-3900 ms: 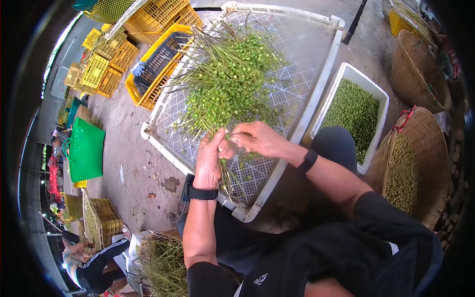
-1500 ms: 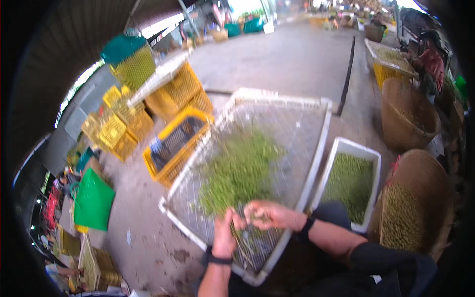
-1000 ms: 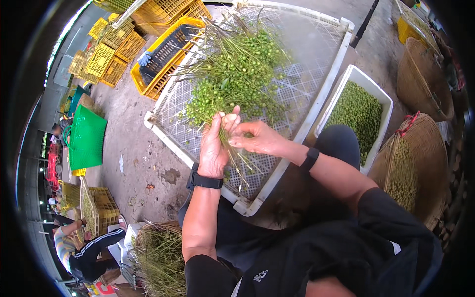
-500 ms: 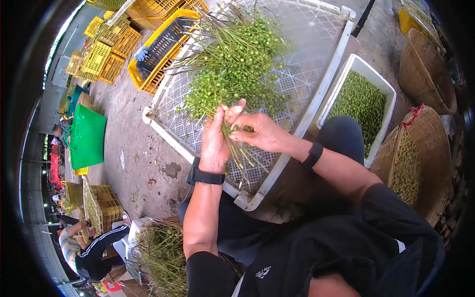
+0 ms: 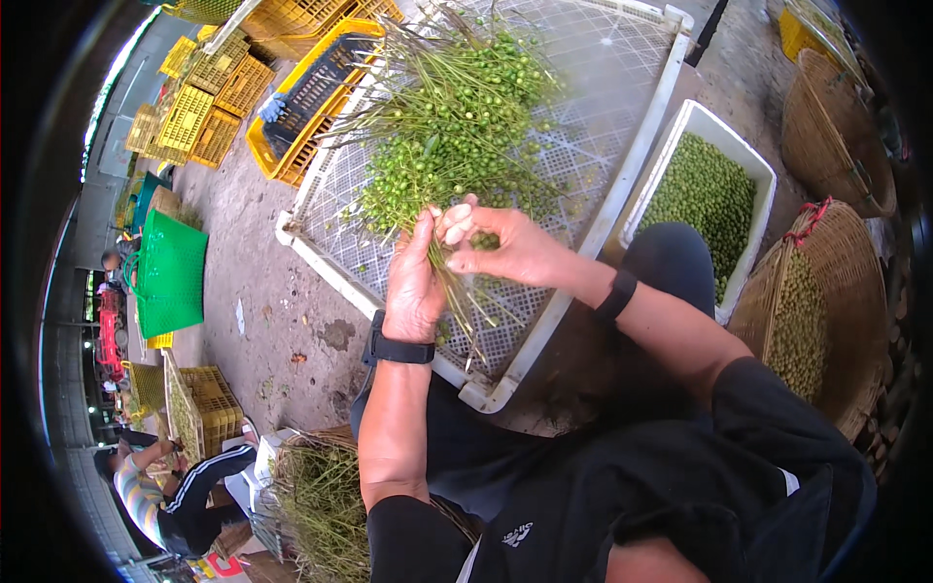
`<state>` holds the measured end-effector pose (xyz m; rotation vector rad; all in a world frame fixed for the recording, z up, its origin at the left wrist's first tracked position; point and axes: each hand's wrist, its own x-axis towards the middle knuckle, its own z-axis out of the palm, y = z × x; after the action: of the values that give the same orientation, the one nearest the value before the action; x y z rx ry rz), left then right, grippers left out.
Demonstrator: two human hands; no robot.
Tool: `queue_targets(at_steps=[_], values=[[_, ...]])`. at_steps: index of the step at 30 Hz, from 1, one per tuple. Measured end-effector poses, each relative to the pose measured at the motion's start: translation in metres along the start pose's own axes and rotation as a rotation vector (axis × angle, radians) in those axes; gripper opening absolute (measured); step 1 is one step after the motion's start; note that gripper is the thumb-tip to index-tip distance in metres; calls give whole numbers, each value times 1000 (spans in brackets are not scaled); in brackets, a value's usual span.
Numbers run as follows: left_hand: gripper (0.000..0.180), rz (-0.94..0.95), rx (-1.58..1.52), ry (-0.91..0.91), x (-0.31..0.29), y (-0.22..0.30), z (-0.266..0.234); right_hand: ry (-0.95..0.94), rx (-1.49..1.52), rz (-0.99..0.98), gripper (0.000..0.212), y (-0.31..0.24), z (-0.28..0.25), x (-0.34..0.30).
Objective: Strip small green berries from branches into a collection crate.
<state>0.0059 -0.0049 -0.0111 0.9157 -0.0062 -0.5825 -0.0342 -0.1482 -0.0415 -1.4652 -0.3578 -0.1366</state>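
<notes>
A large heap of green, round fruits on thin stems (image 5: 457,126) lies on a white lattice tray (image 5: 622,117) in front of me. My left hand (image 5: 416,277) is closed around a bunch of fruit stems (image 5: 462,306) at the heap's near edge; the cut ends stick out below it toward me. Right beside it, my right hand (image 5: 510,248) has its thumb and fingers curled together. Several green fruits (image 5: 483,239) show between them, partly hidden by the fingers.
A white box of loose green fruits (image 5: 702,180) stands to the right, beside wicker baskets (image 5: 846,321). Left are a yellow crate (image 5: 277,160), a green basket (image 5: 173,272) and stacked crates. Bare stems (image 5: 321,496) pile up lower left, near another seated person (image 5: 146,496).
My right hand's fingers have curled in more and shifted slightly over the stems. My left hand keeps its hold on the bunch. The seated person at the left has leaned a little.
</notes>
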Motion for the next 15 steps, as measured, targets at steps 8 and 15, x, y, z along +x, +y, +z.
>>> queue_targets(at_steps=[8,15], values=[[17,8,47,16,-2,1,5,41,-116,-2,16,-7,3,-5],[14,79,33,162,-7,9,11,-68,757,521,16,-19,-26,-3]])
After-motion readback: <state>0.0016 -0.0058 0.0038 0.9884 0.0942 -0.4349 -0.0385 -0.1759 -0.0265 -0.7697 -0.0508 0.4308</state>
